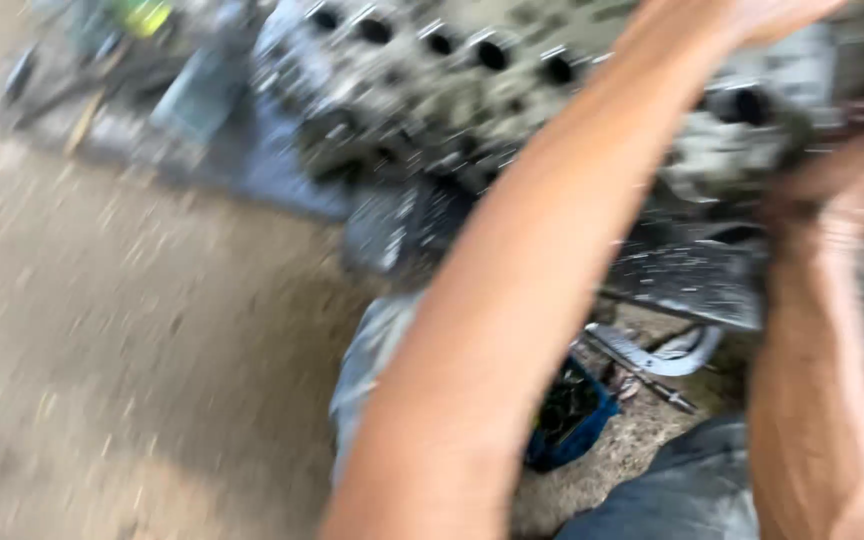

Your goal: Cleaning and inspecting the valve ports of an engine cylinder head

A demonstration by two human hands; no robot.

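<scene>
A big grey metal engine block with a row of round holes fills the top of the blurred head view. My left arm crosses the picture from the bottom middle to the top right. My left hand rests on the block's top at the frame edge, and its fingers are cut off. Over at the right end of the block, my right hand is wrapped round the dark lower edge.
A blue tub with dark small parts sits on the dirt floor under the block, beside curved metal pieces. My knees in blue jeans are at the bottom. Blurred tools and a yellow-green item lie at the top left.
</scene>
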